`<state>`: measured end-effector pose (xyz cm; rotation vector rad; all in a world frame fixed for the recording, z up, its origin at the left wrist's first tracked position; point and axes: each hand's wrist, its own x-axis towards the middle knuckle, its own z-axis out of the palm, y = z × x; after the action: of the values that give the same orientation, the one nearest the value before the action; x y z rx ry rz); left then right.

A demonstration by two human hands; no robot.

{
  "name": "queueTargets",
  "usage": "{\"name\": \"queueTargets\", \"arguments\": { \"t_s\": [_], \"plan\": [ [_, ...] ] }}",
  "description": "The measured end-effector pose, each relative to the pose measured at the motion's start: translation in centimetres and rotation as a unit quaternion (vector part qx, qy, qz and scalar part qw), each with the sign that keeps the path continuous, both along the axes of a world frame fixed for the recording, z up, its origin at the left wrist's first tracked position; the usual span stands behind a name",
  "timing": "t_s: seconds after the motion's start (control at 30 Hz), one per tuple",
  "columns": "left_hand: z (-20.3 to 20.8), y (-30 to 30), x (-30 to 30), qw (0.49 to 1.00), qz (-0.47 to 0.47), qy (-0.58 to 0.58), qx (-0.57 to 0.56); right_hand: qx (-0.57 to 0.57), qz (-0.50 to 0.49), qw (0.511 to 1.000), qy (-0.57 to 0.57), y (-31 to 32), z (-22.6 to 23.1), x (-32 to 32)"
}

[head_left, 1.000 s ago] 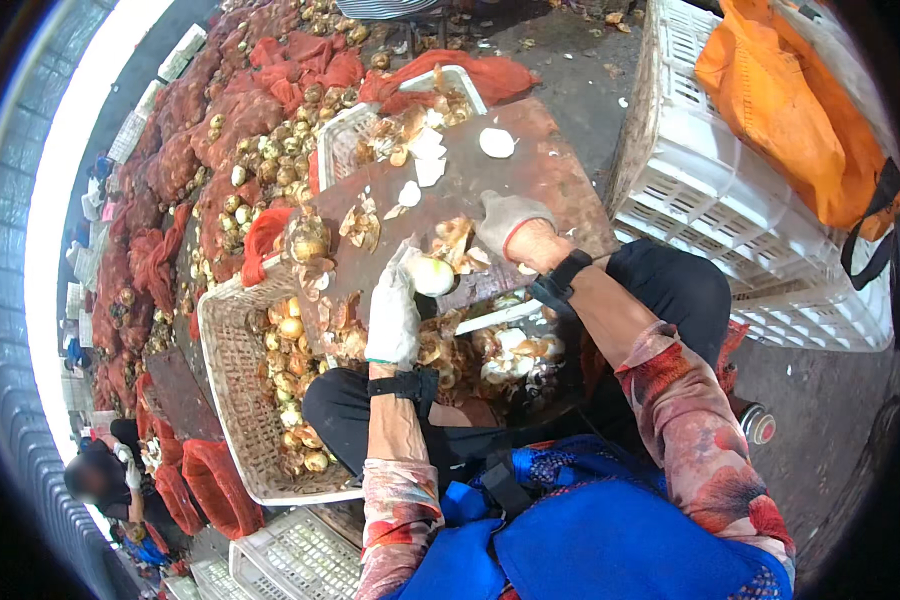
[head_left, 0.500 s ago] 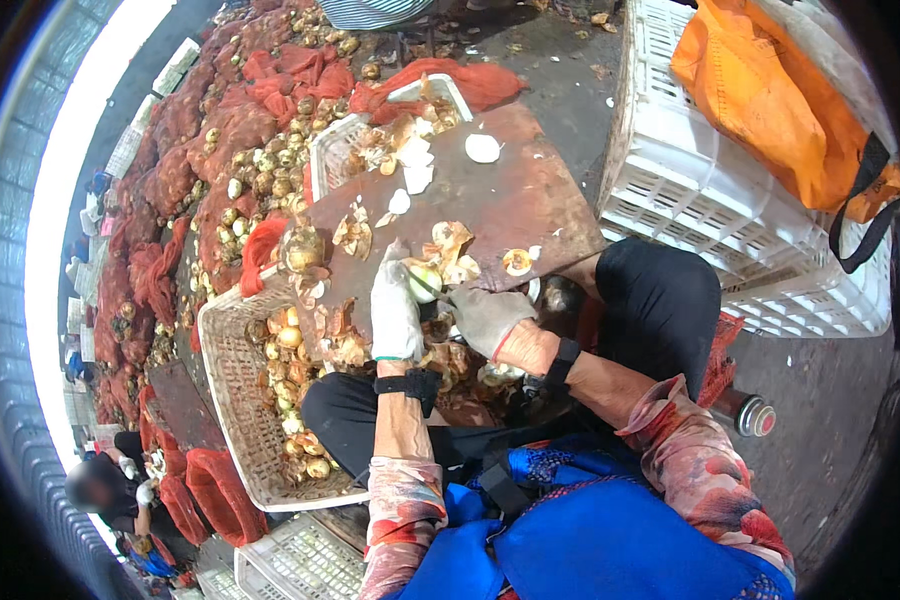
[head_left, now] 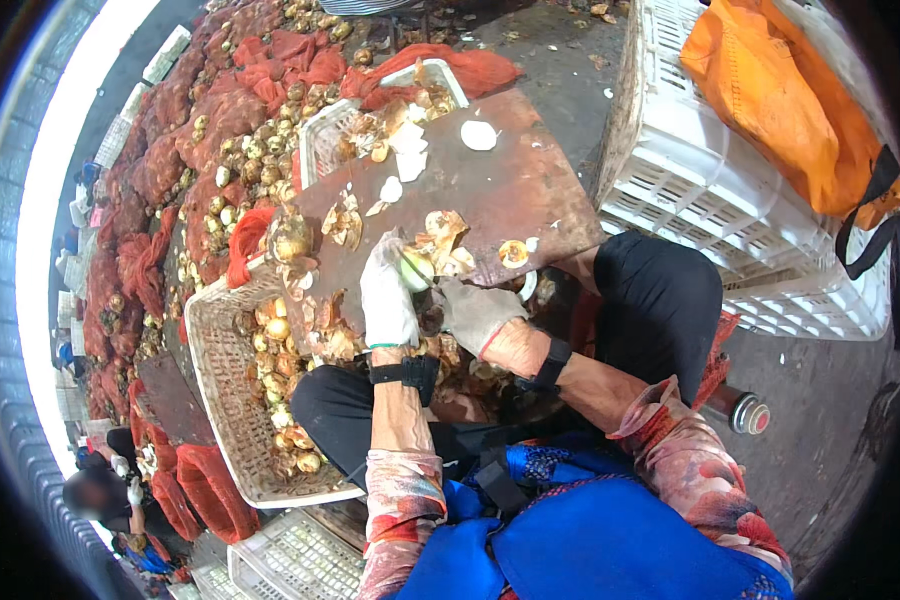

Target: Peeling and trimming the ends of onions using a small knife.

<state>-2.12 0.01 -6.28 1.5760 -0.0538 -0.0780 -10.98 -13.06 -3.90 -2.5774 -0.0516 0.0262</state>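
1. My left hand (head_left: 388,300), in a white glove, is closed round a pale, peeled onion (head_left: 417,271), its fingers wrapping the far side.
2. My right hand (head_left: 482,315), in a greyish glove, is curled just beside the onion; I cannot tell whether it grips anything.
3. The onion sits between my hands, at the near edge of a reddish-brown board (head_left: 540,195).
4. Close beyond it on the board lie papery skins (head_left: 443,238), with a yellow-ringed slice (head_left: 513,254) to their right.
5. To my left, a crate (head_left: 228,400) holds many onions; at the board's left corner rests a brown-skinned onion (head_left: 290,240).
6. Near the board's far edge is a flat white piece (head_left: 479,135).
7. On my right, an orange bag (head_left: 770,95) lies on stacked white crates (head_left: 705,170).
8. Farther off, at left, red mesh sacks (head_left: 160,170) are heaped.
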Motion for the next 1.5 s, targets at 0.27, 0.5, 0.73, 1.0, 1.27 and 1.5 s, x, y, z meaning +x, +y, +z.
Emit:
{"name": "queueTargets", "arguments": {
  "t_s": [0.27, 0.5, 0.73, 1.0, 1.27, 1.5],
  "plan": [
    [0.6, -0.5, -0.4, 0.999, 0.002, 0.049, 0.008, -0.036, 0.010, 0.999, -0.014, 0.6, -1.5, 0.9],
    [0.1, -0.7, 0.4, 0.995, 0.019, -0.008, 0.100, 0.059, -0.047, 0.995, 0.060, 0.3, -1.1, 3.1],
    [1.8, -0.9, 0.1, 0.998, -0.014, 0.051, 0.038, 0.049, -0.020, 0.997, 0.048, -0.1, -0.7, 1.5],
    [1.1, -0.4, 0.4, 0.998, -0.038, 0.024, 0.039, 0.193, -0.051, 0.976, 0.081, -0.1, -0.9, 0.2],
    [0.7, -0.3, 0.7, 0.998, -0.031, 0.042, 0.026, 0.095, -0.004, 0.995, -0.017, 0.2, -0.7, 0.0],
    [1.6, -0.6, 0.7, 0.998, -0.028, 0.025, 0.051, -0.051, 0.065, 0.996, 0.020, 1.0, -1.2, 1.3]
  ]
}}
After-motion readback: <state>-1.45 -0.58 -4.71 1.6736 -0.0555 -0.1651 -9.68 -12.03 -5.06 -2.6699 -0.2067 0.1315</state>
